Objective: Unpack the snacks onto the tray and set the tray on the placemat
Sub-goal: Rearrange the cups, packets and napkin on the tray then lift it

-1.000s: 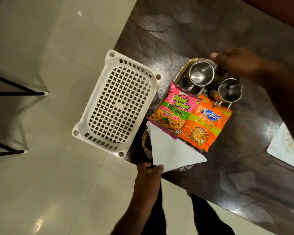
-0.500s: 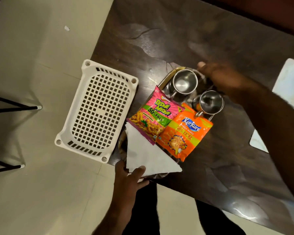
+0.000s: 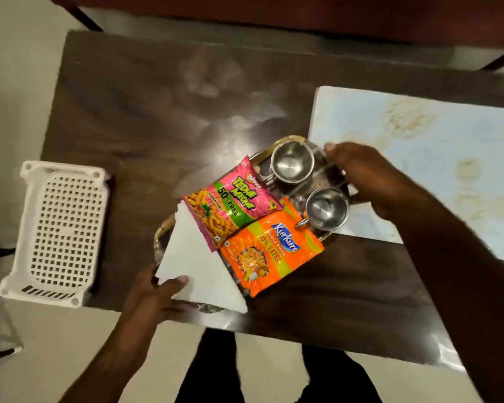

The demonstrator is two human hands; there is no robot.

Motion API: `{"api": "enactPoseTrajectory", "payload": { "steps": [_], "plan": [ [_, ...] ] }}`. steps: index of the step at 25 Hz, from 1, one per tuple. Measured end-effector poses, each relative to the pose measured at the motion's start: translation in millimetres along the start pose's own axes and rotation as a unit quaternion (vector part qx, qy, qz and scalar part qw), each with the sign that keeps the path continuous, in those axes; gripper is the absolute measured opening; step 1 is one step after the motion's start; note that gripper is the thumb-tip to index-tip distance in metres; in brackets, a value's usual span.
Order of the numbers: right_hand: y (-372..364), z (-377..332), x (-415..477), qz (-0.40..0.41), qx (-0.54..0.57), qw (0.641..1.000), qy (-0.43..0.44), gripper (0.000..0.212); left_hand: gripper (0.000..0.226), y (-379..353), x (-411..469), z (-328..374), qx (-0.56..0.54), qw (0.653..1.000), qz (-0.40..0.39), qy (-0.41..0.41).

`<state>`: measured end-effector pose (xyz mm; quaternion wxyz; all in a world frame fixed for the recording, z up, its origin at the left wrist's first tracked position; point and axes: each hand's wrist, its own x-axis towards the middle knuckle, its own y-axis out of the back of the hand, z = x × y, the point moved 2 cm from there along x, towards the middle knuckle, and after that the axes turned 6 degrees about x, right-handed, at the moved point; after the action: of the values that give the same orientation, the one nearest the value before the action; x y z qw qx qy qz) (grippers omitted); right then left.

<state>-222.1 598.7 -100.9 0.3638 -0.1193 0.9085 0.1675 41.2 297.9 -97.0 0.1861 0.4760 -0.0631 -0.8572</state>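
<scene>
- Since a second ago the tray (image 3: 160, 231), snack packets (image 3: 269, 248) aboard, has travelled right; its far end now overlaps the placemat (image 3: 434, 158), so I judge only the set-down remains.
- Head view: my left hand (image 3: 154, 289) grips the tray's near end, thumb pinning the napkin (image 3: 195, 266); my right hand (image 3: 361, 175) curls over its far rim.

Dark table (image 3: 157, 112) bears white basket (image 3: 61, 231) (left edge) and placemat (image 3: 419, 141).
</scene>
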Motion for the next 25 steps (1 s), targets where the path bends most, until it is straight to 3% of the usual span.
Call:
{"api": "enactPoseTrajectory", "payload": {
  "steps": [6, 12, 17, 25],
  "plan": [
    [152, 56, -31, 0.081, 0.094, 0.991, -0.053, 0.009, 0.029, -110, 17, 83, 0.1, 0.994, -0.041, -0.033],
    [259, 99, -33, 0.163, 0.165, 0.97, -0.076, 0.022, 0.039, -231, 61, 151, 0.204, 0.967, -0.126, -0.084],
    [291, 121, -13, 0.17, 0.204, 0.96, -0.092, 0.027, 0.059, -283, 80, 181, 0.24, 0.957, -0.131, -0.092],
    [302, 129, 18, 0.177, 0.228, 0.952, -0.106, 0.032, 0.06, -309, 93, 190, 0.249, 0.962, -0.084, -0.071]
  ]
}}
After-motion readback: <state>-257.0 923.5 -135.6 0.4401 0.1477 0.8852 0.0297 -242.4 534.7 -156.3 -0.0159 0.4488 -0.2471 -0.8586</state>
